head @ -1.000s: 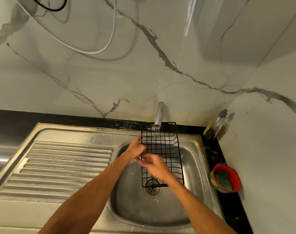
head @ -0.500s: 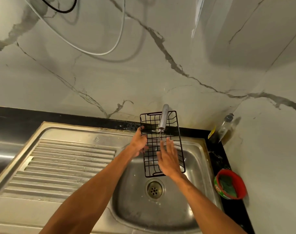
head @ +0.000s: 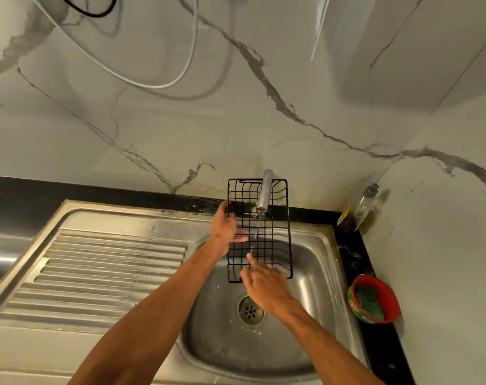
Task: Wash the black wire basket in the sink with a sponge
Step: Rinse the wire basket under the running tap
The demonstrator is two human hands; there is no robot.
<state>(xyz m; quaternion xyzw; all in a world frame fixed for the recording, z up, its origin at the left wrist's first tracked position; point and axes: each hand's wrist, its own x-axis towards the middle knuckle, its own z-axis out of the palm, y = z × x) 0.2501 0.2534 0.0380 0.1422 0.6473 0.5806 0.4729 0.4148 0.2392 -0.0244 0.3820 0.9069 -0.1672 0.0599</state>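
From my head camera I look down on a steel sink (head: 319, 245), dull and streaked, with a rounded basin and a ribbed draining board (head: 105, 273) pressed into the metal to my left. At the bottom of the basin sits a round drain (head: 249, 311) with small holes.

My left hand (head: 226, 229) grips the black wire basket (head: 259, 232) by its left edge, fingers curled through the grid and thumb up along the rim. The basket is a long rectangle of thin black wire crossed into squares, with low sides; I hold it tilted up over the back of the basin, its far end raised in front of the wall and its near end lower, above the drain. A straight metal tap (head: 265, 193) pokes out in front of the basket's upper part, and a thin stream of water (head: 258, 226) runs from it down onto the wire.

My right hand (head: 264, 284) is open and holds nothing; the fingers are loosely spread, the forefinger stretched to the basket's lower part, somewhat blurred.

On the black counter edge (head: 361, 259) to my right stands a round red tub (head: 375, 298) with a green sponge (head: 368, 301) in it. In the corner behind it stands a clear bottle (head: 364, 207) with a grey cap. The wall (head: 153, 134) is pale, smooth marble with grey veins, and a white cord (head: 164, 85) loops across it.
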